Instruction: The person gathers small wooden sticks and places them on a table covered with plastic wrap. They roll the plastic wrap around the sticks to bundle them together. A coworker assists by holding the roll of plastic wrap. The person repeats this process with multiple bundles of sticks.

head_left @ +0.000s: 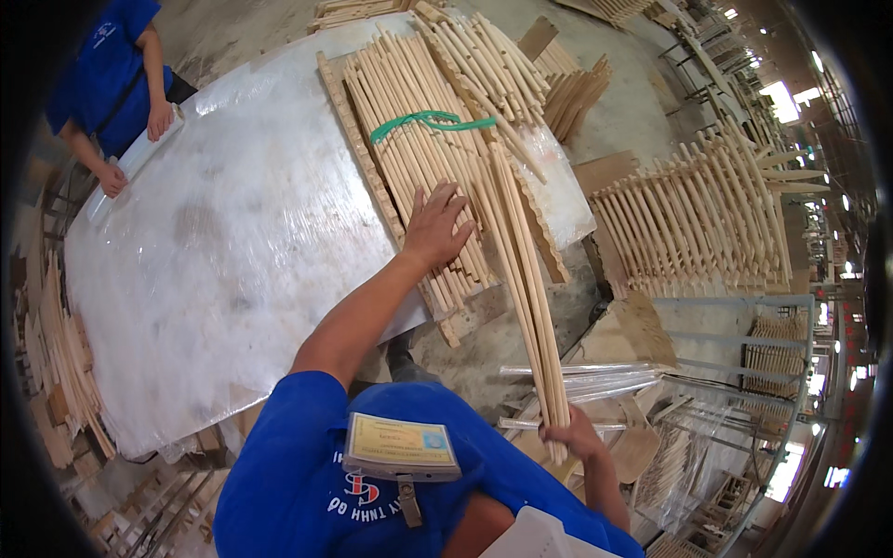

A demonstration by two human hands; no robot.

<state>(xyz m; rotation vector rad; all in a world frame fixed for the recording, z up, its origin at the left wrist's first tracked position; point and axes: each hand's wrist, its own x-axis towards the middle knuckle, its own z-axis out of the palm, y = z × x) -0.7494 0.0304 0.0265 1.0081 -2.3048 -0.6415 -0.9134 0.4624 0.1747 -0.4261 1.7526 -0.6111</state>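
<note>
The long sticks (528, 298) are in the right hand (579, 435), out past the near right side of the pile (386, 98). They run lengthwise away from the person. Their far ends point up and a bit left, by the pile's right side, and their near ends are down at the right hand. The right fingers are curled tight around the sticks near that low end. The left hand (435, 231) lies on top of the pile, with its fingers a little spread. The pile's sticks point nearly the same way, leaning a bit more to the left.

All the sticks are pale wood, thin, straight and smooth. A flat green band (433, 121) goes across the pile. A board (358, 158) with a bumpy edge sits along the pile's left side, and another bumpy strip (547, 232) is on the right.

The worktop (233, 242) is pale and wrapped in shiny, wrinkly film. Its near edge curves below the left arm. A wide stretch of it gives room to move left of the pile. Across there, another person (116, 79) in blue has both hands at the worktop's far left edge. On the right, a big stack (693, 219) of sticks stands apart from the worktop.
</note>
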